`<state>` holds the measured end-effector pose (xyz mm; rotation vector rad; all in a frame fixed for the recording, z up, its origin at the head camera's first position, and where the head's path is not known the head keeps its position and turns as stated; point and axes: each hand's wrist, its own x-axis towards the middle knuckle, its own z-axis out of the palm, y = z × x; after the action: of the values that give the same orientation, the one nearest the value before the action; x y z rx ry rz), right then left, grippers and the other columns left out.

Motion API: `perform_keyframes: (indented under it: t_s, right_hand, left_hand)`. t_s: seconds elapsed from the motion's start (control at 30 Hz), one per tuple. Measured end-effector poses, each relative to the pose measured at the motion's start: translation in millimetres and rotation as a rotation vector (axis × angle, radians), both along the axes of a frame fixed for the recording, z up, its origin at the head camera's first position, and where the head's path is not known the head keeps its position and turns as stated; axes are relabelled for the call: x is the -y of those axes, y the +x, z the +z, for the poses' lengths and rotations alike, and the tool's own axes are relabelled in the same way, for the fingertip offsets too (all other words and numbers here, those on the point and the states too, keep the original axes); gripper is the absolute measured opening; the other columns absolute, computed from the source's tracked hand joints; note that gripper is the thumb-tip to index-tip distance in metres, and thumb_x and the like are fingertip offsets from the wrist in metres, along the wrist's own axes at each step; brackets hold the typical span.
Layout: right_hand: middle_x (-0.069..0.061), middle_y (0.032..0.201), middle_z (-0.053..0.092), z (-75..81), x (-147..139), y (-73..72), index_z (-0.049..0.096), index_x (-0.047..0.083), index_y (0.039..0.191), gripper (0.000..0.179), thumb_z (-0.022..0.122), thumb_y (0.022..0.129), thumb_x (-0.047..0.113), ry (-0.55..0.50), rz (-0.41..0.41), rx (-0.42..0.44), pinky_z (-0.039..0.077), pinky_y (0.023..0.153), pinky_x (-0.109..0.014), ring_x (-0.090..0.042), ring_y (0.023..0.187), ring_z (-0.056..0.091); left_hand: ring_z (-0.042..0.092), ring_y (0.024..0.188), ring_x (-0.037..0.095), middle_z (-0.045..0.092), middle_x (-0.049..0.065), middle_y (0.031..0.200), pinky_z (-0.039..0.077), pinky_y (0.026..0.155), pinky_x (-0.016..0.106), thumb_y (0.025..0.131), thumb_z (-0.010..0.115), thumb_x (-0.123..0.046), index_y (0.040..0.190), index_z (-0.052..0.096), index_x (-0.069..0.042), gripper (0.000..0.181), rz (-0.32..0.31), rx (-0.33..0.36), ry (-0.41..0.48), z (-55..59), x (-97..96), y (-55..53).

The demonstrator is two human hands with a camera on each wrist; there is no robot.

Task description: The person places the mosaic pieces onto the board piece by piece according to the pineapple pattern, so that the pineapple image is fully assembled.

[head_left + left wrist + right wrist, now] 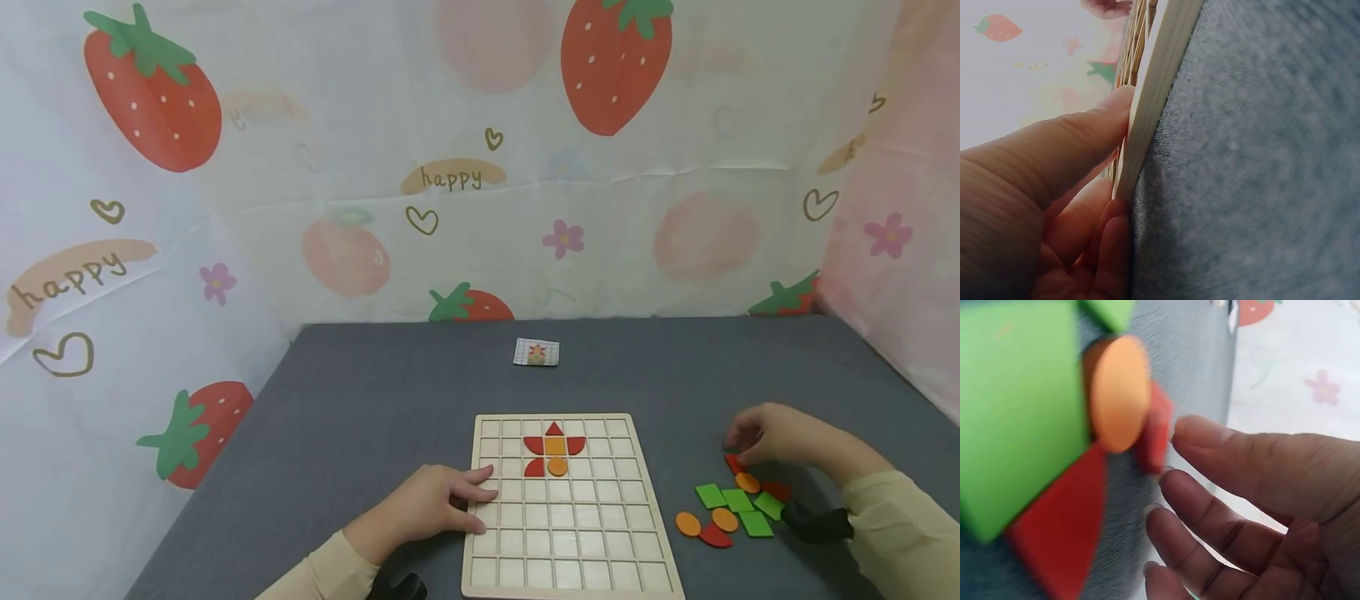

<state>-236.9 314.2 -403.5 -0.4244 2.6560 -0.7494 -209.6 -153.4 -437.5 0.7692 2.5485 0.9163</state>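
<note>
Wooden board [1155, 87]: left wrist's view, not right's

I'm in a makeshift booth [247, 183]: a grey cloth-topped table [397, 383] walled on three sides by sheets [360, 108] printed with strawberries [617, 75] and flowers [562, 239]. What building surrounds it, I can't tell.

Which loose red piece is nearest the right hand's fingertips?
The loose red piece farthest from the person, just beyond an orange disc; it lies right by the fingertips of the right hand, unlike the other loose red pieces.
</note>
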Motion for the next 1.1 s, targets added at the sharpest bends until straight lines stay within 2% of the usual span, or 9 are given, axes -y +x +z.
perform_keyframes:
  t_s: [0.3, 0.47, 0.53, 0.7, 0.9, 1.1]
  right_hand:
    - [-0.002, 0.072, 0.052, -3.2, -2, 3.6, 0.056, 0.003, 0.080, 0.016, 0.070, 0.076, 0.008, -0.099, 0.006, 0.108, 0.041, 0.055, -0.029, -0.016, 0.064, 0.047]
    - [-0.001, 0.067, 0.047, -2.1, 0, 3.9, 0.051, 0.003, 0.075, 0.021, 0.071, 0.075, 0.008, -0.114, 0.024, 0.145, 0.036, 0.052, -0.026, -0.014, 0.059, 0.045]
    - [0.000, 0.066, 0.044, -1.0, 3, 3.7, 0.049, 0.004, 0.074, 0.023, 0.071, 0.076, 0.009, -0.104, 0.042, 0.134, 0.034, 0.051, -0.025, -0.012, 0.057, 0.043]
    - [0.002, 0.065, 0.045, 4.5, 22, 1.6, 0.051, 0.008, 0.074, 0.020, 0.070, 0.079, 0.015, -0.096, 0.090, 0.043, 0.034, 0.050, -0.025, -0.010, 0.056, 0.042]
    - [0.002, 0.071, 0.056, 14.1, 66, -1.5, 0.062, 0.012, 0.078, 0.010, 0.069, 0.081, 0.016, -0.129, 0.105, -0.021, 0.042, 0.054, -0.027, -0.013, 0.061, 0.048]
    - [0.001, 0.067, 0.052, 15.2, 113, -0.3, 0.057, 0.010, 0.075, 0.014, 0.070, 0.079, 0.011, -0.181, 0.093, -0.062, 0.040, 0.054, -0.029, -0.015, 0.062, 0.046]
  left_hand:
    - [0.046, 0.121, 0.013, 0.051, -0.010, 0.130, 0.040, 0.097, 0.035, 0.068, 0.078, -0.033, 0.113, 0.066, -0.025, 0.047, 0.001, 0.005, 0.005, 1.5, 0.1, -0.4]
    - [0.047, 0.121, 0.013, 0.051, -0.010, 0.130, 0.040, 0.096, 0.035, 0.068, 0.078, -0.033, 0.112, 0.067, -0.024, 0.047, 0.000, -0.001, 0.008, 0.7, 0.4, -0.2]
    - [0.047, 0.121, 0.013, 0.051, -0.010, 0.130, 0.040, 0.096, 0.035, 0.067, 0.078, -0.033, 0.112, 0.067, -0.024, 0.047, 0.003, 0.000, 0.007, -0.1, 0.5, -0.4]
    - [0.046, 0.121, 0.013, 0.050, -0.011, 0.130, 0.040, 0.097, 0.035, 0.068, 0.078, -0.032, 0.112, 0.066, -0.025, 0.047, 0.007, 0.007, 0.008, -1.2, 0.6, -1.0]
    - [0.046, 0.121, 0.012, 0.050, -0.011, 0.130, 0.040, 0.097, 0.035, 0.068, 0.078, -0.033, 0.112, 0.066, -0.025, 0.047, 0.008, 0.010, 0.011, -1.6, 1.2, -1.1]
    - [0.046, 0.121, 0.013, 0.050, -0.010, 0.130, 0.040, 0.096, 0.034, 0.068, 0.078, -0.034, 0.112, 0.066, -0.025, 0.047, 0.008, 0.006, 0.010, -1.9, 1.2, -1.2]
